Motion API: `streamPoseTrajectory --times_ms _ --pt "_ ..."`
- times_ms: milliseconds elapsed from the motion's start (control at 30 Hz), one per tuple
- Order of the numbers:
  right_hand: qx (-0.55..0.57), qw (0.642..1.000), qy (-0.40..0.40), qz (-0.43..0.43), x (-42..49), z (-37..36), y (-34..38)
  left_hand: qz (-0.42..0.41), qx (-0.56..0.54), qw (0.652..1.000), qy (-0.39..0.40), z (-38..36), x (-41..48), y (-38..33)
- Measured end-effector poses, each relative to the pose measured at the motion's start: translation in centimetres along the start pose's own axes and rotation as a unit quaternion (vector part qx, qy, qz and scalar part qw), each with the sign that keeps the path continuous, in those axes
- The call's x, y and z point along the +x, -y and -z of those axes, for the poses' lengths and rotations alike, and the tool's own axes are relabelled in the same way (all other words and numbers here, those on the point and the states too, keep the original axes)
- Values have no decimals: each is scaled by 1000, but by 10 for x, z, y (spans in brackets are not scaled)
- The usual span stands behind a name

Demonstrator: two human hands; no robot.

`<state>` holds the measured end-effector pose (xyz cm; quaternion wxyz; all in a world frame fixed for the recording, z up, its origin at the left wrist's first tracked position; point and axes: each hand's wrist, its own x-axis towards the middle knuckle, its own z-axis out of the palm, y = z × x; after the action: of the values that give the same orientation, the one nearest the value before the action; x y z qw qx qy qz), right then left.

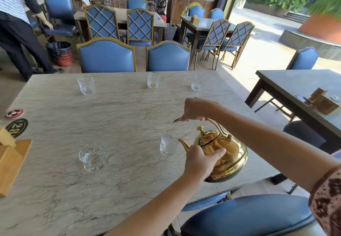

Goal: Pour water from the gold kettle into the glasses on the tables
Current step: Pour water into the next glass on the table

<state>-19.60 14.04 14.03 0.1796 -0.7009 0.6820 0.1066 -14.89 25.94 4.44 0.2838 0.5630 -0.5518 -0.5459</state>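
Observation:
A gold kettle (227, 157) hangs tilted over the near right part of the marble table (120, 117), its spout at the rim of a clear glass (168, 143). My right hand (197, 109) grips the kettle's handle from above. My left hand (200, 159) cups the kettle's body near the spout, thumb curled over it. Another glass (92, 157) stands to the left on the near side. Three glasses stand along the far side: left (86, 85), middle (153, 80), right (197, 83).
Blue chairs (107, 56) line the far edge, and one blue chair back (247, 215) is just below me. A wooden holder (11, 160) and coasters (15, 113) sit at the table's left edge. A second table (302, 86) stands right. A person (16, 27) stands far left.

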Motion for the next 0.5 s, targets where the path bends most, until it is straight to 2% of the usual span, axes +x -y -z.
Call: streamPoseTrajectory --times_ms 500 --pt "25 999 -16 -25 -4 -6 -4 26 22 999 28 8 -10 -1"
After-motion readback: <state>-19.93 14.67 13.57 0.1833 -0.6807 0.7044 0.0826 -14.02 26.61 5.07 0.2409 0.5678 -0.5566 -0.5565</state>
